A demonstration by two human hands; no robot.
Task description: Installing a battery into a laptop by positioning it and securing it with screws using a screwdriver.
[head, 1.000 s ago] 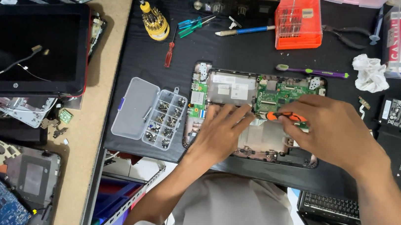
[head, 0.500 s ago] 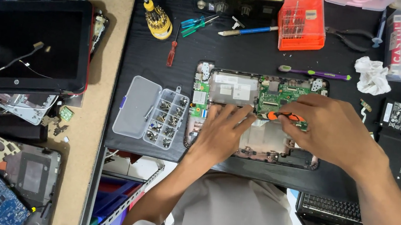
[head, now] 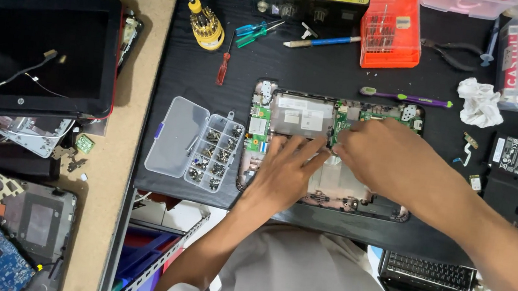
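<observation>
A: Opened laptop base (head: 324, 197) lies mid-worktop (head: 212, 102), green circuit board (head: 365, 115) exposed at its far edge.

B: Left hand (head: 285, 171) presses flat and unclenched on the chassis. Right hand (head: 383, 155) pinches at the board; whether it grips anything, I cannot tell.

A: Best kept steady, light pressure, fingertips only.

B: Clear screw organizer (head: 194, 148) sits just left, an orange bit case (head: 392, 30) beyond. Black worktop, crowded repair bench.

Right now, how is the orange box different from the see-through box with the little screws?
The orange bit case is shut and solid-coloured; the clear parts box lies open, lid flat beside its compartments. The orange bit case sits at the desk's far edge, the clear parts box beside the opened laptop base. Both are plastic cases on the black desk.
</observation>
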